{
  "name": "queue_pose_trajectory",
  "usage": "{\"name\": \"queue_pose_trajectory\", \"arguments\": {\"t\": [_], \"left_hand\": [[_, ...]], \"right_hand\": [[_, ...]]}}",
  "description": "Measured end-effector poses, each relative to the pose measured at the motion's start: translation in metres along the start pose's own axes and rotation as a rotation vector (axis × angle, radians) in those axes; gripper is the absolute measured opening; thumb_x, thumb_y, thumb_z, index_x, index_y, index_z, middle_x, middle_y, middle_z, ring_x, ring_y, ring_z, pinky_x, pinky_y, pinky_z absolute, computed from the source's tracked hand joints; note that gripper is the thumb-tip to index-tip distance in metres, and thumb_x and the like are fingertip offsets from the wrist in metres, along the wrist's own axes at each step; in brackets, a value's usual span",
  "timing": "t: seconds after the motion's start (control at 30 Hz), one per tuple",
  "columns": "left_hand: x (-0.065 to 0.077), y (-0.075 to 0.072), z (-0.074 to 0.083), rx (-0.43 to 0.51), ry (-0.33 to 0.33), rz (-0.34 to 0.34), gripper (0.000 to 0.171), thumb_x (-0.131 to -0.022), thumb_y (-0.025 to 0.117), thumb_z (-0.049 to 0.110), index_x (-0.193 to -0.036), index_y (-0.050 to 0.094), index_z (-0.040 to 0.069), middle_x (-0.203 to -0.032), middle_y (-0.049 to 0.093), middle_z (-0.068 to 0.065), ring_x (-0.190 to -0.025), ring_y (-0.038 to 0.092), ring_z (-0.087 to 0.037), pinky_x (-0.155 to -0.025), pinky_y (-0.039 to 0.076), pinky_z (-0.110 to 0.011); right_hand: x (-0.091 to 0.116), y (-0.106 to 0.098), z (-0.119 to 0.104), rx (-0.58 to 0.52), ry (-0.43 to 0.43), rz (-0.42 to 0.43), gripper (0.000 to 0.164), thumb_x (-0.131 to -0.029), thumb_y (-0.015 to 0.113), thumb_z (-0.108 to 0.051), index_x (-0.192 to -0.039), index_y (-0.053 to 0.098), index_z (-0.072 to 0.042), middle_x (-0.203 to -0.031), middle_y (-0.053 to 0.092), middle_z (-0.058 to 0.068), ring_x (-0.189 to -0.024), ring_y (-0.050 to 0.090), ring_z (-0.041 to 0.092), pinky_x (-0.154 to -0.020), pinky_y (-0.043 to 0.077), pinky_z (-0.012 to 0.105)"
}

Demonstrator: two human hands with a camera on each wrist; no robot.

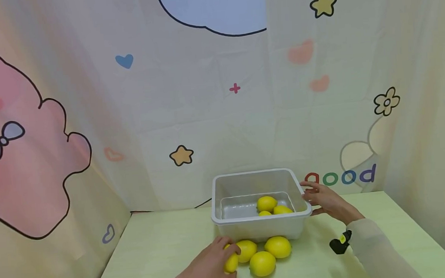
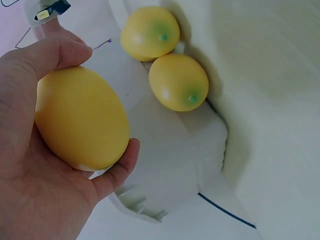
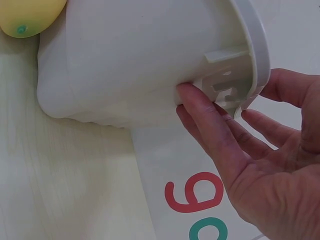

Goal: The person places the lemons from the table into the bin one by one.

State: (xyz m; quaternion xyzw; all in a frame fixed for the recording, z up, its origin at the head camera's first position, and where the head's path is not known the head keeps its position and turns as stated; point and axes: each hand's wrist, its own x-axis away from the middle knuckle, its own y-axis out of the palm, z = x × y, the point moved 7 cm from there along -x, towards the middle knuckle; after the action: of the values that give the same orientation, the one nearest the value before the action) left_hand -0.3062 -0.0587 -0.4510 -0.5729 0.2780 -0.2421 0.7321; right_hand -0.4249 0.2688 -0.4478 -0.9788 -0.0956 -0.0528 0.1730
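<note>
My left hand (image 1: 206, 267) grips a yellow lemon (image 1: 231, 261) on the near side of a light grey plastic bin (image 1: 252, 229). In the left wrist view that lemon (image 2: 82, 117) sits between thumb and fingers. Just right of the hand, three more lemons lie on the table in front of the bin: one (image 1: 247, 251) beside the held lemon, one (image 1: 278, 247) farther right, one (image 1: 262, 264) nearer. Inside the bin three lemons (image 1: 267, 203) show, partly hidden by its front wall. At the bin's right end, my right hand (image 1: 329, 202) holds the rim (image 3: 261, 55), fingers beneath it.
The pale green table (image 1: 164, 246) carries the bin near its back edge. A printed cloth (image 1: 205, 114) with stars, hearts and coloured letters hangs behind and at both sides. A black device (image 1: 340, 242) is strapped on the right wrist.
</note>
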Motion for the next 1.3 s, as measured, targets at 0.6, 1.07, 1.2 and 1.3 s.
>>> {"name": "queue_pose_trajectory", "arguments": {"t": [0.6, 1.07, 1.2, 1.3], "left_hand": [[-0.015, -0.049, 0.0, -0.087, 0.051, 0.116, 0.036, -0.077, 0.068, 0.034, -0.109, 0.055, 0.025, -0.114, 0.049, 0.007, -0.103, 0.045, -0.012, -0.084, 0.048, -0.025], [-0.04, -0.075, -0.007, -0.081, -0.009, 0.145, 0.036, -0.078, 0.065, 0.031, -0.112, 0.056, 0.023, -0.12, 0.049, 0.005, -0.108, 0.045, -0.013, -0.085, 0.05, -0.026], [-0.046, -0.081, -0.008, -0.081, -0.006, 0.157, 0.036, -0.078, 0.064, 0.029, -0.112, 0.057, 0.022, -0.118, 0.05, 0.004, -0.101, 0.045, -0.012, -0.076, 0.049, -0.021], [-0.05, -0.085, -0.009, -0.07, -0.016, 0.157, 0.036, -0.078, 0.064, 0.029, -0.112, 0.057, 0.022, -0.117, 0.049, 0.003, -0.1, 0.044, -0.012, -0.073, 0.049, -0.018]], "right_hand": [[0.001, 0.001, -0.001, 0.015, 0.01, 0.009, 0.06, -0.094, 0.051, -0.023, -0.147, 0.024, -0.013, -0.143, 0.034, 0.025, -0.11, 0.058, 0.037, -0.079, 0.057, 0.043], [0.001, 0.0, -0.001, 0.001, 0.012, 0.001, 0.06, -0.094, 0.051, -0.023, -0.147, 0.024, -0.014, -0.144, 0.034, 0.024, -0.115, 0.054, 0.042, -0.079, 0.057, 0.043], [0.0, 0.0, -0.001, -0.003, 0.012, 0.0, 0.061, -0.094, 0.051, -0.023, -0.147, 0.023, -0.014, -0.144, 0.033, 0.024, -0.116, 0.053, 0.042, -0.079, 0.057, 0.043], [-0.001, 0.0, 0.0, -0.011, 0.016, 0.001, 0.061, -0.094, 0.051, -0.023, -0.147, 0.023, -0.014, -0.144, 0.033, 0.024, -0.115, 0.054, 0.042, -0.078, 0.057, 0.043]]}}
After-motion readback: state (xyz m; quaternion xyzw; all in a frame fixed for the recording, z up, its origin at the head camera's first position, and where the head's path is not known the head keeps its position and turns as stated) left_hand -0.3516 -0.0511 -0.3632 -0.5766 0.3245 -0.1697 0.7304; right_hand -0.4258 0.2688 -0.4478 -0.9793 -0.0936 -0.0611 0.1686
